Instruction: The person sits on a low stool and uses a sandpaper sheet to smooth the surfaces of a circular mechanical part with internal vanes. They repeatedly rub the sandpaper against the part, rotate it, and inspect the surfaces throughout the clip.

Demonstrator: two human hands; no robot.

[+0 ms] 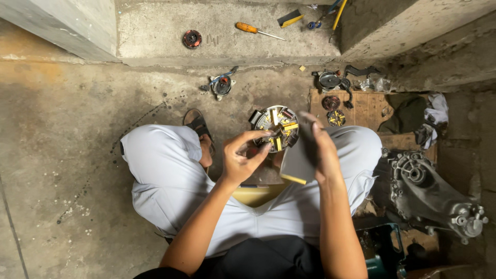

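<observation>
Over the knees: left hand (243, 157) pinches the near rim of a round stator plate (277, 127), fingertips clenched on its edge. Right hand (321, 150) grips a folded grey sanding sheet (299, 155) beside the plate. Bare concrete floor (67, 155) open to the left; engine casing (434, 194) crowds the right.

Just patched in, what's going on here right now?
A person sits crouched on a stained concrete floor. Their left hand grips the edge of a round metal stator plate with yellow-wrapped coils, held up between the knees. Their right hand holds a grey rectangular sheet, probably sandpaper, against it. A grey metal engine casing lies at the right. An orange-handled screwdriver and a small red and black round part rest on the concrete ledge ahead.
</observation>
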